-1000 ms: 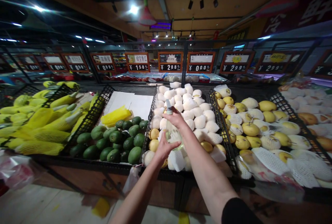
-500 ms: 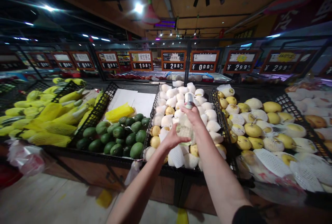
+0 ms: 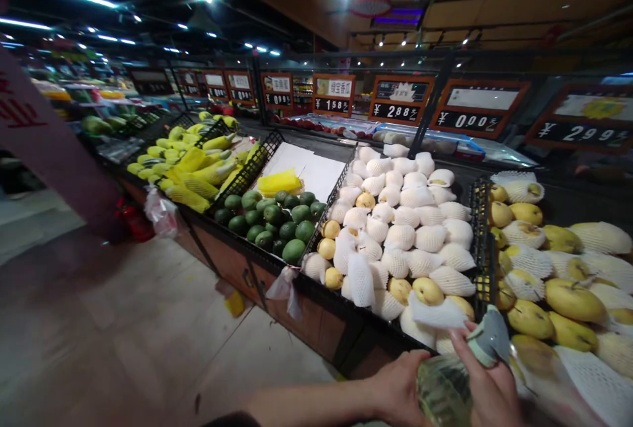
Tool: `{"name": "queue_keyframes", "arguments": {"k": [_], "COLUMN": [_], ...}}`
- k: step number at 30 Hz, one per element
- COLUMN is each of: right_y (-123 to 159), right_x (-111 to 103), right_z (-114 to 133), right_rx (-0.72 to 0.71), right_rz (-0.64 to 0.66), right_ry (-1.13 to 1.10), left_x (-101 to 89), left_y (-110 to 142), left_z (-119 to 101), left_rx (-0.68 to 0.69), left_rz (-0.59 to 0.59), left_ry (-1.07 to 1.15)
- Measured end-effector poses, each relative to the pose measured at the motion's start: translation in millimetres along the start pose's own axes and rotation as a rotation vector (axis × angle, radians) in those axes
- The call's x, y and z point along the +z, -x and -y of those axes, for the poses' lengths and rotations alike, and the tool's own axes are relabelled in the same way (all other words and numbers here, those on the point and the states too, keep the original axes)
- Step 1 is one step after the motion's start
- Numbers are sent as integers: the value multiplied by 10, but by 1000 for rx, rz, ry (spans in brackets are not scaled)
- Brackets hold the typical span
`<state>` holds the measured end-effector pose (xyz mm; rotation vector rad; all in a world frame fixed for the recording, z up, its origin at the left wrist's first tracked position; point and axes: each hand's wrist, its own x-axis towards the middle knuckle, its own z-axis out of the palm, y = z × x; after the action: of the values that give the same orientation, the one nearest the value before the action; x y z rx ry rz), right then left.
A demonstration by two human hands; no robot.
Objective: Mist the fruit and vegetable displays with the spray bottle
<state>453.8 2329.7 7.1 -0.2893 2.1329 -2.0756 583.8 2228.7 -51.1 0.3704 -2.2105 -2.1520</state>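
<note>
One pillar [image 3: 54,130]: far left, with red characters; the red thing [image 3: 134,219] at its foot is too blurred to name.
Yellow produce [image 3: 195,180]: heaped on the table [image 3: 208,249], partly netted; a plastic bag [image 3: 162,209] hangs at the front edge.
Green fruit [image 3: 294,251]: piled in front of white sheets [image 3: 321,168], with a yellow net [image 3: 277,182] lying behind.
White-wrapped fruit [image 3: 429,238]: filling the middle crate, a few yellow ones bare among them.
Left hand [image 3: 403,384]: reaching in low, its grip closed against the near side of the bottle.
Bottle [image 3: 442,391]: tilted, between both hands, near the front of the middle crate; its base runs out of view, and the contents are only a greenish blur.
Right hand [image 3: 492,391]: grip wrapped about the bottle just below its top [image 3: 489,335], most of it hidden behind.
Handling: I'd judge this a two-handed hold; shifting the bottle calls for both grips to move together, lest it slip or knock the fruit.
Yellow pears [image 3: 573,300]: right-hand crate, cut off by the frame edge, some under a loose wrapper.
</note>
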Motion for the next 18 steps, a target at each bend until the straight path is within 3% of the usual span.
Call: {"name": "queue_keyframes", "arguments": {"k": [3,6,10,14,18], "right_y": [130,228,398,623,866], "right_x": [120,303,596,927,1357], "right_z": [-211,-393,-521,-477,-435], "right_rx": [37,35,28,19,-34], "right_rz": [158,280,347,415,383], "right_ry": [-15,-29,2,67,105], "left_x": [10,-81,-251,-453,-816], "left_y": [134,348,681,938,1186], "left_z": [336,491,551,579,632], "left_rx": [-121,-119,-120,-125,-132], "left_rz": [-94,-190,-266,-320,-351], "left_ry": [-94,-103,-57,-5,49]}}
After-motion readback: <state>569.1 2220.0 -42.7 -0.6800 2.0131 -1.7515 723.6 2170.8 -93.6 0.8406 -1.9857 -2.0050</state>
